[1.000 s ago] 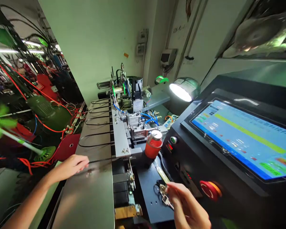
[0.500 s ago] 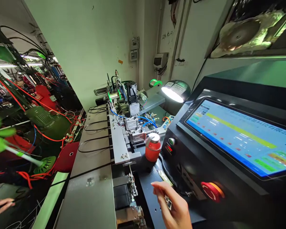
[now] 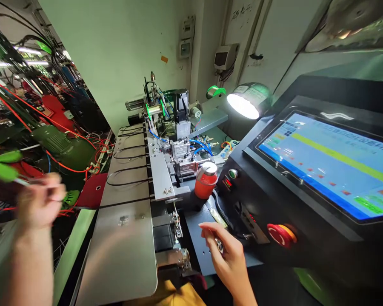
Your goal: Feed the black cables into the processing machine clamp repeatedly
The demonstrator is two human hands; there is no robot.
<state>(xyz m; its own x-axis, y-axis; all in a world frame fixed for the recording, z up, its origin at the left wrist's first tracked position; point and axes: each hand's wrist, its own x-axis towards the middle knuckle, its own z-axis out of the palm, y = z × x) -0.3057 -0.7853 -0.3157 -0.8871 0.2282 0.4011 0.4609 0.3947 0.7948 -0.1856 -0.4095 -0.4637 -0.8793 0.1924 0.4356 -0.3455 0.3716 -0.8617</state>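
Observation:
My right hand (image 3: 226, 250) is above the dark base plate (image 3: 196, 242), between the metal clamp blocks and the control box. Its fingers are curled in toward the thumb. Something small and shiny (image 3: 219, 245) shows in the gap between them; its kind is too small to tell. My left hand (image 3: 41, 199) is raised at the far left, beyond the grey metal worktop (image 3: 124, 255) and near a green fan (image 3: 1, 159). Motion smears its fingers, so whether they hold anything is unclear. A red jar with a silver lid (image 3: 206, 182) stands beyond my right hand.
A control box with a lit touchscreen (image 3: 332, 165) and red emergency stop button (image 3: 281, 235) fills the right. Behind the jar are pneumatic cylinders (image 3: 187, 159), blue hoses and a lit lamp (image 3: 244, 105). Black cables (image 3: 124, 174) loop over the worktop. A green motor (image 3: 62, 144) stands left.
My left hand has risen from the lower left corner and come farther into view. My right hand keeps its curled pose over the plate. The camera view has shifted and tilted slightly downward.

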